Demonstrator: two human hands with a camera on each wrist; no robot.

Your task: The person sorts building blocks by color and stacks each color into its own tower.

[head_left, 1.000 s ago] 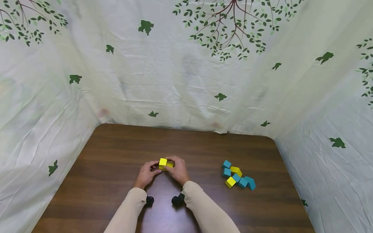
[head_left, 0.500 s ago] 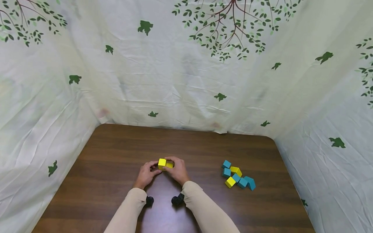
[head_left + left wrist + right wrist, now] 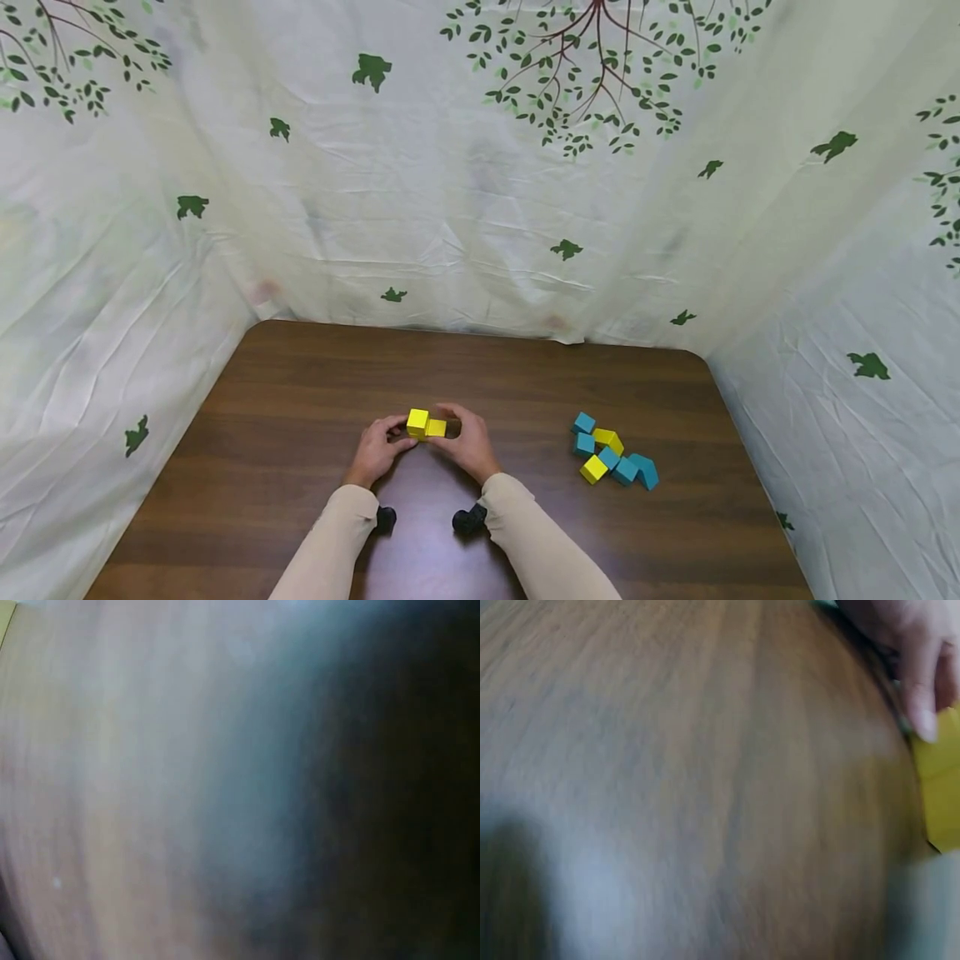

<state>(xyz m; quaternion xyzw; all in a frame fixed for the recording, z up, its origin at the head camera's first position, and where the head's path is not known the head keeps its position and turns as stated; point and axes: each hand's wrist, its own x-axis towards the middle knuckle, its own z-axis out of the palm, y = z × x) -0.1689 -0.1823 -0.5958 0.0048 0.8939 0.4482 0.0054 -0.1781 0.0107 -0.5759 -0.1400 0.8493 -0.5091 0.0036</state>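
Observation:
Yellow toy blocks stand on the table between the hands: a raised yellow block on the left and a lower yellow block beside it on the right. My left hand holds the raised part from its left side, thumb in front and index finger behind. In the right wrist view, left-hand fingers touch the yellow blocks. My right hand curves around the lower block's right side, its index finger apart from it. Whether its thumb still touches the block is hard to tell. The left wrist view is mostly blurred.
To the right, loose blocks lie in a cluster: several blue blocks and yellow blocks. The brown wooden table has a white leaf-printed curtain behind it and at both sides. Black wrist cameras hang under the sleeves.
My right hand has eased off the yellow blocks and moved slightly right, its fingers spreading, so the lower block shows more fully. The left hand stays where it was.

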